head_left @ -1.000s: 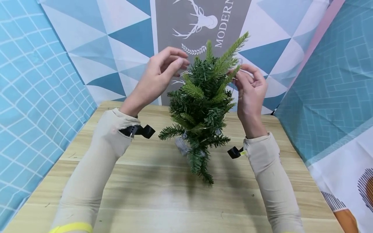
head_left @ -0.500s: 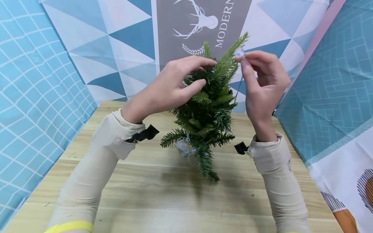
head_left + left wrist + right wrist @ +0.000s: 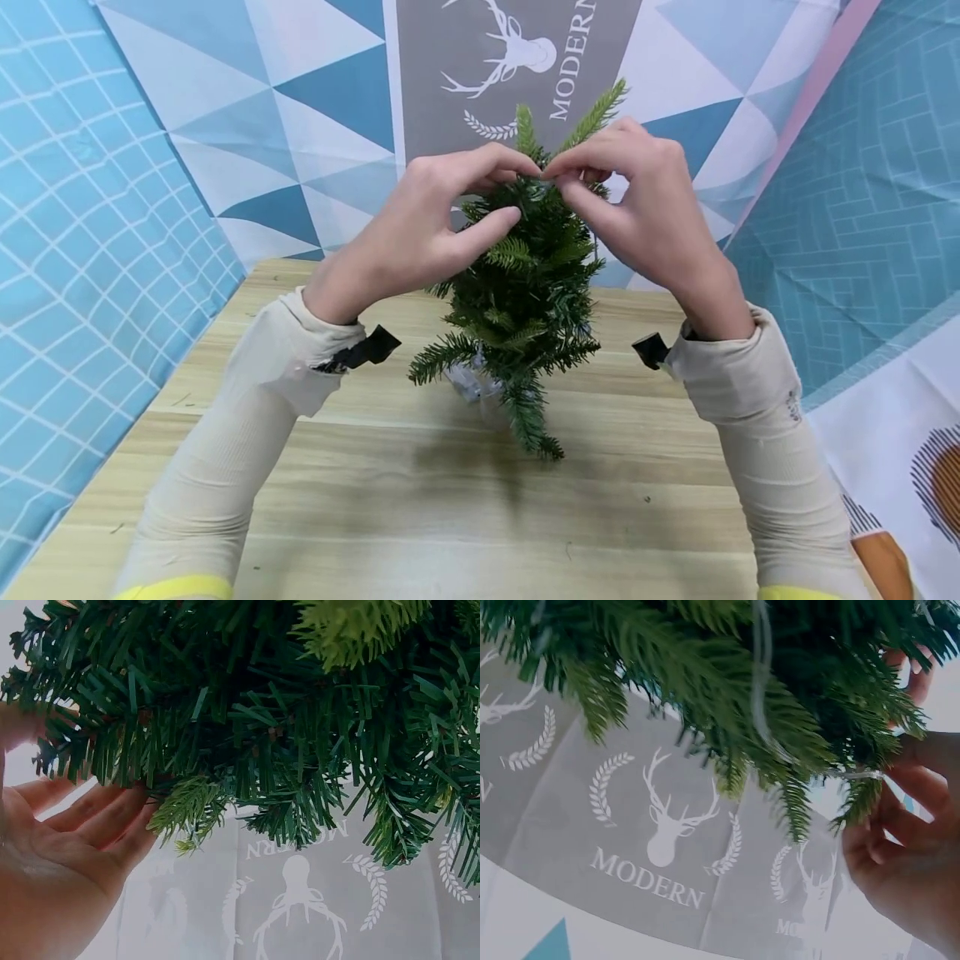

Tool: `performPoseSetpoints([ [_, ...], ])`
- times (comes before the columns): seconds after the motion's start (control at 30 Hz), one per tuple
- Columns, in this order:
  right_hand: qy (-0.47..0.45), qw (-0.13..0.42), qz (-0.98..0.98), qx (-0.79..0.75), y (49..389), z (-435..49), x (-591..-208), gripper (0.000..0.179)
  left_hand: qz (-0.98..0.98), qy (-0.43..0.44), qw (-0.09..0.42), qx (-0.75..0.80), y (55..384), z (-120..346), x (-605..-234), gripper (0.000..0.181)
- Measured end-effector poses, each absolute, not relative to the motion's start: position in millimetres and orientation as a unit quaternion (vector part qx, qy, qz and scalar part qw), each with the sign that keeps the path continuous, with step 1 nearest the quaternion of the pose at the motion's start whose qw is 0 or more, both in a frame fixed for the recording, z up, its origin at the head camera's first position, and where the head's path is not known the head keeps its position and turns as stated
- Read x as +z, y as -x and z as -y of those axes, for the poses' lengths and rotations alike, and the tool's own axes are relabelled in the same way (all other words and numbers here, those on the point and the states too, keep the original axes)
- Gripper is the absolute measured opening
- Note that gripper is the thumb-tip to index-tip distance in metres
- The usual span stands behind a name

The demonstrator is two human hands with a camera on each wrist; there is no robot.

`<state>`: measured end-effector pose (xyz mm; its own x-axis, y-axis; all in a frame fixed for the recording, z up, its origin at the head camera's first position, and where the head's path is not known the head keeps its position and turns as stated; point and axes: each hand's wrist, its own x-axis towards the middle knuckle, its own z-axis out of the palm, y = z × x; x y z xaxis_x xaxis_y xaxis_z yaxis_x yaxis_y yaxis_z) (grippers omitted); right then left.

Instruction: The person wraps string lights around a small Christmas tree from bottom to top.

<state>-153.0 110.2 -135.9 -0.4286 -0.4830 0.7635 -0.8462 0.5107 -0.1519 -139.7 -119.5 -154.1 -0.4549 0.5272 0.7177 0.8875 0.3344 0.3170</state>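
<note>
A small artificial Christmas tree (image 3: 525,308) with dark and light green needles stands on the wooden table. At its upper right, my right hand (image 3: 648,204) pinches a clear light-string wire (image 3: 762,682). In the right wrist view, the wire runs over the branches to those fingertips. The pinched end is mostly hidden by fingers and needles. My left hand (image 3: 420,225) reaches around the upper left of the tree, thumb apart from the fingers. Its fingers lie behind the needles in the left wrist view, and the index fingertip meets the right hand's fingertips near the top.
A clear, crumpled-looking bundle (image 3: 465,382) lies at the tree's foot, partly under the lower branches. Behind stands a patterned backdrop (image 3: 330,125) with a deer print. Blue cloth walls (image 3: 97,200) rise at both sides of the wooden table (image 3: 360,500).
My right hand has moved left from beside the tree to its top, after lifting a clear light on its wire. My left hand has come in closer over the upper branches.
</note>
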Motion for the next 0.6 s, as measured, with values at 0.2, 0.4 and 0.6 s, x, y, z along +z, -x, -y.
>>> performPoseSetpoints([
  [0.2, -0.42, 0.244, 0.851, 0.2, 152.6, -110.0, -131.2, 0.029, 0.778, 0.437, 0.27, -0.361, 145.5, 119.4, -160.1, 0.031],
  [0.4, -0.429, 0.254, 0.843, 0.202, 149.6, -109.2, -139.2, 0.03, 0.784, 0.422, 0.295, -0.347, 144.4, 122.9, -166.3, 0.035],
  [0.6, -0.438, 0.395, 0.766, 0.255, 136.5, -113.3, -158.7, 0.027, 0.749, 0.428, 0.365, -0.349, 132.2, 134.9, -179.7, 0.038],
])
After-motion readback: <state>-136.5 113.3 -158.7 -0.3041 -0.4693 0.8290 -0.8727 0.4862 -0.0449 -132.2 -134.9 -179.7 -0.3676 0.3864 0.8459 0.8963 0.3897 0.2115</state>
